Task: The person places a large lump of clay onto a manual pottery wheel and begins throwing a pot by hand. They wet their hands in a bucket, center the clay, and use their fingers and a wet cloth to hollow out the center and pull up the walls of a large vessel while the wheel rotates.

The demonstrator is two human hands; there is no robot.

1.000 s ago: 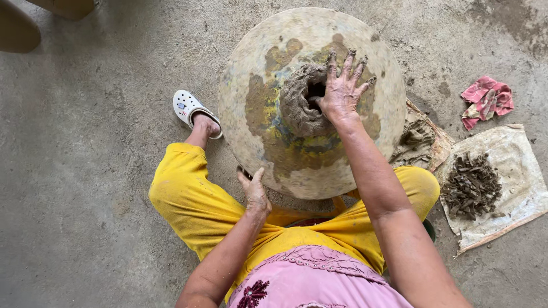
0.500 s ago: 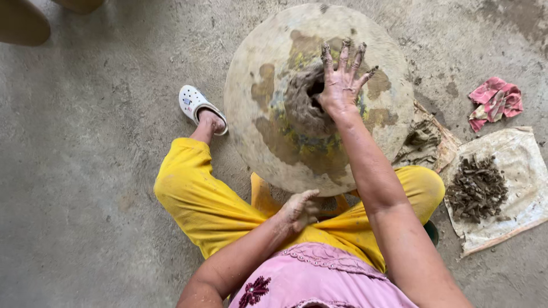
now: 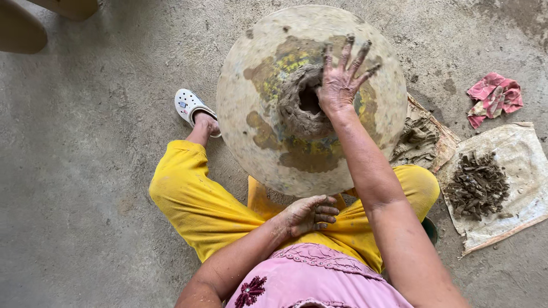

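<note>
**Fingers spread on wet clay at the wheel**

Fingers [image 3: 319, 212] of the left hand [image 3: 308, 214] were loosely curled and held nothing, resting on the yellow trousers [image 3: 194, 205] at the lap, just under the near edge of the round wheel [image 3: 251, 142]. Beyond them, the right hand [image 3: 338, 85] lay on the far right side of the clay pot [image 3: 297, 108], its mud-coated fingers [image 3: 347, 54] splayed wide and flat against the rim, not gripping, beside the dark opening in the middle. The pot sat at the centre of the wheel, ringed by smears of brown slip.

That clay looked soft and wet, likely slippery and easily dented; it seemed best handled with light, open palms along the thick outer wall rather than pinched at the rim.

A foot in a white clog [image 3: 189, 106] rested on the concrete floor [image 3: 85, 142] left of the wheel. To the right lay a muddy cloth [image 3: 419, 140], then a pale sack [image 3: 519, 159] carrying a heap of dry clay bits [image 3: 476, 185], and farther off a crumpled pink rag [image 3: 494, 97].
</note>
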